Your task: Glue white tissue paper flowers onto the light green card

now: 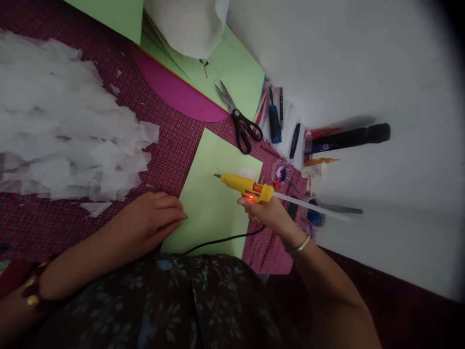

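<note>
My right hand (267,211) grips a yellow hot glue gun (241,184) whose small red light glows. A long clear glue stick (312,207) sticks out of its back end. The nozzle points left, over a pale green sheet of paper (214,213); a faint roundish mark shows around the tip, and I cannot tell whether the tip touches the paper. Beside the gun a small whitish patch (247,172) shows on the sheet. My left hand (160,218) lies palm down at the sheet's left edge, fingers stretched out and holding nothing.
White tissue-like pieces (69,126) are heaped on the checked cloth (170,160) at left. Black-handled scissors (238,118) lie beyond the sheet, near a magenta sheet (174,94). Pens and a blue cutter (275,121) sit by the wall (363,77). A black cord (225,239) crosses the paper.
</note>
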Available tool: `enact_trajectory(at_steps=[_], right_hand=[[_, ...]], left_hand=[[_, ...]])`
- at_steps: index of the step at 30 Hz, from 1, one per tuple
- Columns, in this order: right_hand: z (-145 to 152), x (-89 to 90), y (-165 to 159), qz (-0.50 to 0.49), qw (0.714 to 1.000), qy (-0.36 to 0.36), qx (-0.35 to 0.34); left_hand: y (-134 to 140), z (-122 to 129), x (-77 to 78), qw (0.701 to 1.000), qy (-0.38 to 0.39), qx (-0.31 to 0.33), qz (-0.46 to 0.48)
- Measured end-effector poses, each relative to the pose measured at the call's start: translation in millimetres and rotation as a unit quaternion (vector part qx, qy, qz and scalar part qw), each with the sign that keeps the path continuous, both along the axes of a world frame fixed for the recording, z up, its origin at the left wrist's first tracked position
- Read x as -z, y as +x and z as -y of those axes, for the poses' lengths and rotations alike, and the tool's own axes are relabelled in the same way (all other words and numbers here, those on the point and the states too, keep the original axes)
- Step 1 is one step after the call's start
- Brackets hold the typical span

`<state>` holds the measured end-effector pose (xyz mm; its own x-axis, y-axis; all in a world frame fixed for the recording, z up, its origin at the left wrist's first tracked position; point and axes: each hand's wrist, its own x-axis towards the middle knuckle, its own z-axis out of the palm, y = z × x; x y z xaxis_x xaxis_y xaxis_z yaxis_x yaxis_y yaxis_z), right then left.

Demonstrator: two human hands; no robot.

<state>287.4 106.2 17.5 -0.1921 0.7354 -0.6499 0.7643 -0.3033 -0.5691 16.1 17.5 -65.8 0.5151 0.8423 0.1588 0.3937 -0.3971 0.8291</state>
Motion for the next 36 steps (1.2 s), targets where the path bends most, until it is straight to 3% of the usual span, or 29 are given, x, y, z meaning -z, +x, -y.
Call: enact_trajectory(at_steps=[6,12,25,36], right_hand=[[-1.1,6.3,5.8,-0.007,0.998,0.054,-0.023],[0.8,9.2,4.0,0.040,0.998,0.051,-0.022],[-0.1,8.2,4.5,-0.001,0.999,0.043,-0.016],[2.0,11.3,2.9,0.019,0.998,0.058,-0.008]], left_hand=[[-0.5,0.7,2.5,1.000,-0.003,0.004,-0.006],[-0.9,0.2,2.1,1.000,0.006,0.006,-0.011],[-0.5,0.0,1.7,1.000,0.000,0.002,-0.014],[0.4,0.5,1.2,1.000,0.000,-0.003,-0.017]])
